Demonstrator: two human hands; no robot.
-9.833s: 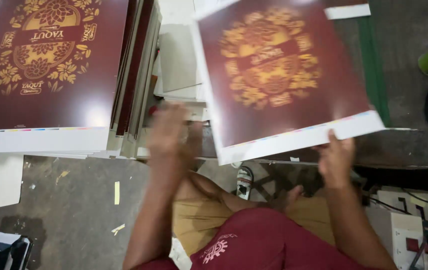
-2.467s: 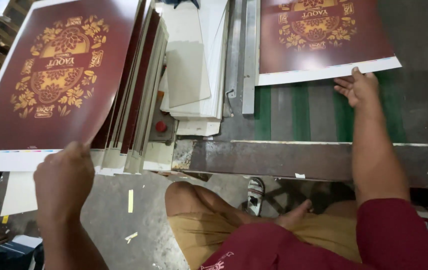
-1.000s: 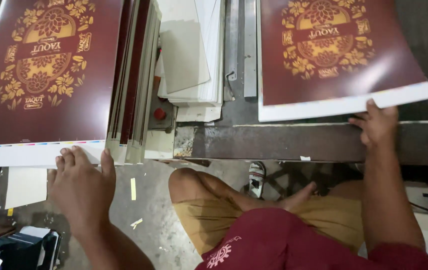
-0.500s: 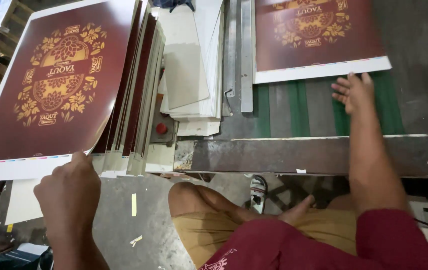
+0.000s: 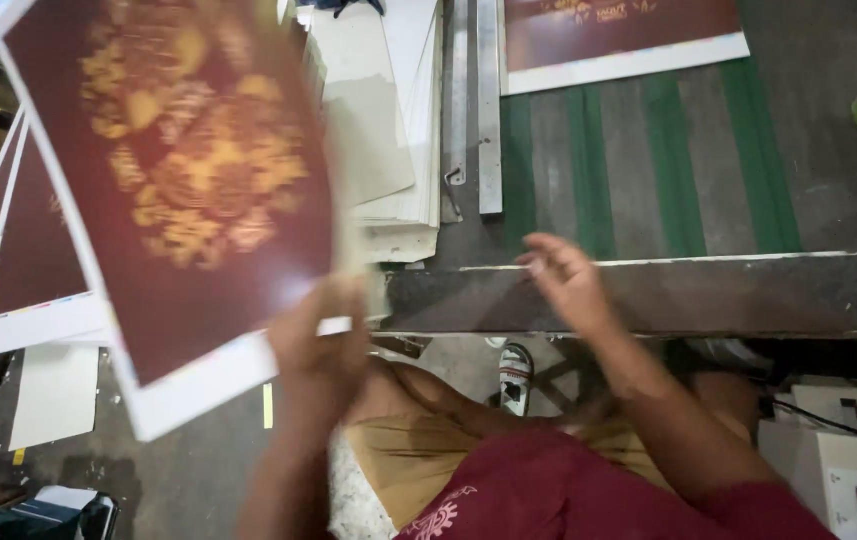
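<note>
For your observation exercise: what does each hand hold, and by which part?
The left hand grips a maroon printed sheet by its white bottom edge. The right hand holds nothing.

Metal table (image 5: 648,300): green belts (image 5: 668,150), maroon printed sheet (image 5: 618,35), steel ruler (image 5: 488,110).

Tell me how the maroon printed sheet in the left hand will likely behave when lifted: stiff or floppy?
Probably springy rather than limp: the sheet, gripped by the left hand at its lower edge only, stands up broad without folding. It seems light, since one hand carries it. Its glossy face may be slippery.
</note>
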